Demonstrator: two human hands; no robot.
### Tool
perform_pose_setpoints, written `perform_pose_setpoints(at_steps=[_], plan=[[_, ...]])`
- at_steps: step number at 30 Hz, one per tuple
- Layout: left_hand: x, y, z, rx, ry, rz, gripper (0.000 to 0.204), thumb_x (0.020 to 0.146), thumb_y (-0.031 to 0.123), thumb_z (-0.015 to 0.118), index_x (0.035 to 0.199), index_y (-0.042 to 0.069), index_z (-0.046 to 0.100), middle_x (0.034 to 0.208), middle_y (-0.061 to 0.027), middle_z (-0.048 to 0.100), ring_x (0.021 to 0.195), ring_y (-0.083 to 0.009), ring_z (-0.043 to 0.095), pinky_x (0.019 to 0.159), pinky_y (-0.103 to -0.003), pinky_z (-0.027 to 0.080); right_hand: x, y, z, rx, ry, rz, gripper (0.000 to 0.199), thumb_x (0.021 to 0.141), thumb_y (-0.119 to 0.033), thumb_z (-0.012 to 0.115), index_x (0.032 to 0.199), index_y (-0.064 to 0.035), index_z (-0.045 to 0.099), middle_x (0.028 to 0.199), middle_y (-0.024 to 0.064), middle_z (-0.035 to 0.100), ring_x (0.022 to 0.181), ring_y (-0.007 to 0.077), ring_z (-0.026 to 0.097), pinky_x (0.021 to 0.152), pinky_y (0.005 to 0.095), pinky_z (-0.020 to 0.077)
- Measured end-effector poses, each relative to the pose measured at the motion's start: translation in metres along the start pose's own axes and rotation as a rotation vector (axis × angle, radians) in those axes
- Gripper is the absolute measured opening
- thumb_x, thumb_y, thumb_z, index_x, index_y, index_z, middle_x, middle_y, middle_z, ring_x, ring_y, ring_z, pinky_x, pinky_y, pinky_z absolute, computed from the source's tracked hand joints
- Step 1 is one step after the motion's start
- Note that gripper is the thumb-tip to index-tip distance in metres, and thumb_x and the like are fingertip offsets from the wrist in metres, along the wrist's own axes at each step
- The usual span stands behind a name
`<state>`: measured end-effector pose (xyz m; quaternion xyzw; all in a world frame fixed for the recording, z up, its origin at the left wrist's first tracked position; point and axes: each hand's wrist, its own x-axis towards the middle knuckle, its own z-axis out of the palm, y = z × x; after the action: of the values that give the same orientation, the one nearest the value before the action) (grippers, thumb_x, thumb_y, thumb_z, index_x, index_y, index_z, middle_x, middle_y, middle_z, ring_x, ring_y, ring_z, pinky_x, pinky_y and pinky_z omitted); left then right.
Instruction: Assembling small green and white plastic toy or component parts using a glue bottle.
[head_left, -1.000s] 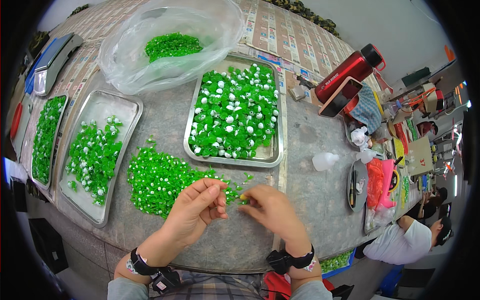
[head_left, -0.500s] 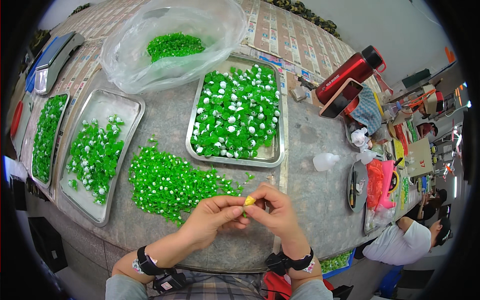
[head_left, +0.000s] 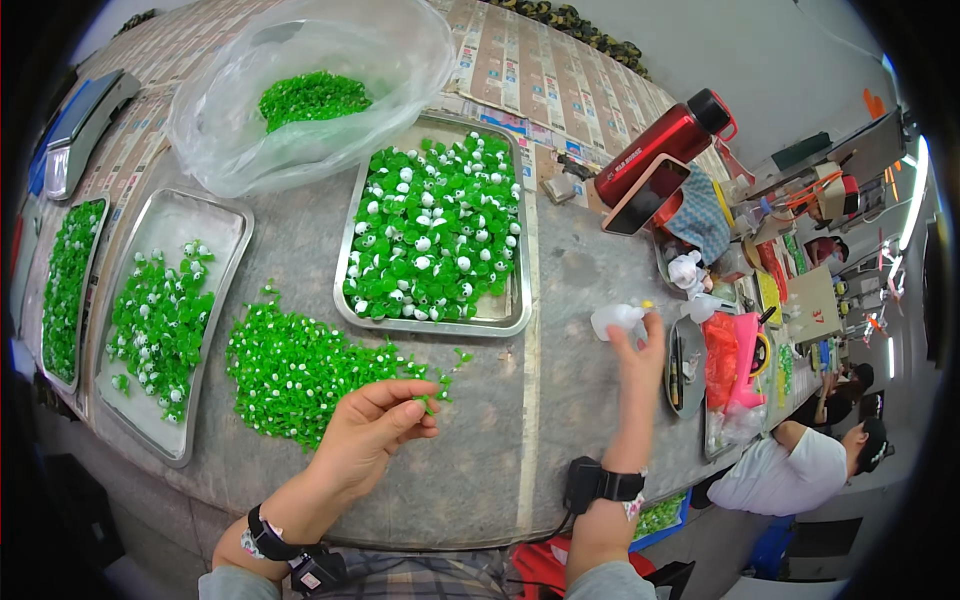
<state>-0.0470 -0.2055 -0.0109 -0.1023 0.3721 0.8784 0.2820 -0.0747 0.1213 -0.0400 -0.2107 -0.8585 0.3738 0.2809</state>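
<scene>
My left hand pinches a small green plastic piece at the right edge of a loose pile of green pieces on the grey table. My right hand is stretched out to the right, its fingertips at a small clear plastic bag; whether it grips the bag I cannot tell. Behind the pile stands a metal tray filled with green and white pieces.
A second tray with green pieces lies at the left, a third further left. A clear bag of green pieces sits at the back. A red bottle, a phone and cluttered trays are at the right. A seated person is at lower right.
My hands were together at the table's front edge, working a small piece. They have parted: the right hand reached out right to the clear bag, the left stayed at the pile.
</scene>
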Motion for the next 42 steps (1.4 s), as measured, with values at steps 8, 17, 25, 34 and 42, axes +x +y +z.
perform_pose_setpoints(at_steps=[8,17,25,34,42], plan=[[0.001,0.001,0.0,0.05,-0.021,-0.022,0.022,0.078,0.007,0.053,0.099,0.0,0.054,0.083,-0.0075,0.058,0.072,-0.0136,0.056,0.067,-0.027,0.048,-0.022,-0.076,-0.002,0.592,-0.035,0.028,0.037,0.073,-0.017,0.058,0.102,0.0008,0.044,0.096,0.0144,0.056,0.077,0.0171,0.054,0.067,0.0253,0.0414],[0.001,0.002,-0.005,-0.073,-0.028,-0.033,0.009,0.074,0.005,0.057,0.082,0.003,0.052,0.077,-0.0085,0.058,0.066,-0.0145,0.056,0.062,-0.026,0.048,-0.072,-0.137,-0.008,0.61,-0.241,0.0,0.062,0.058,-0.046,0.069,0.09,0.0004,0.044,0.072,0.0047,0.048,0.065,0.0116,0.049,0.053,0.0199,0.0368],[0.001,0.0,-0.005,-0.105,-0.022,-0.053,0.01,0.074,0.005,0.057,0.082,0.004,0.051,0.075,-0.0072,0.057,0.065,-0.0149,0.056,0.061,-0.027,0.048,-0.091,-0.143,0.007,0.667,-0.215,-0.181,0.056,0.054,-0.048,0.071,0.076,-0.0034,0.046,0.064,0.0004,0.042,0.058,0.0087,0.038,0.052,0.0215,0.0311],[0.001,0.001,-0.006,-0.127,-0.014,-0.048,0.009,0.075,0.005,0.057,0.081,0.004,0.051,0.074,-0.0067,0.057,0.065,-0.0142,0.056,0.061,-0.027,0.049,-0.095,-0.147,0.007,0.524,-0.249,-0.214,0.053,0.059,-0.051,0.066,0.068,-0.0039,0.044,0.059,-0.0012,0.037,0.053,0.0075,0.034,0.047,0.0208,0.0252],[0.001,0.001,-0.006,-0.118,-0.013,-0.05,0.009,0.075,0.006,0.057,0.081,0.004,0.051,0.074,-0.0069,0.057,0.065,-0.0139,0.056,0.061,-0.026,0.049,-0.095,-0.145,0.007,0.498,-0.273,-0.226,0.052,0.059,-0.05,0.067,0.068,-0.0039,0.044,0.06,-0.0009,0.038,0.053,0.0067,0.034,0.046,0.0202,0.0246]])
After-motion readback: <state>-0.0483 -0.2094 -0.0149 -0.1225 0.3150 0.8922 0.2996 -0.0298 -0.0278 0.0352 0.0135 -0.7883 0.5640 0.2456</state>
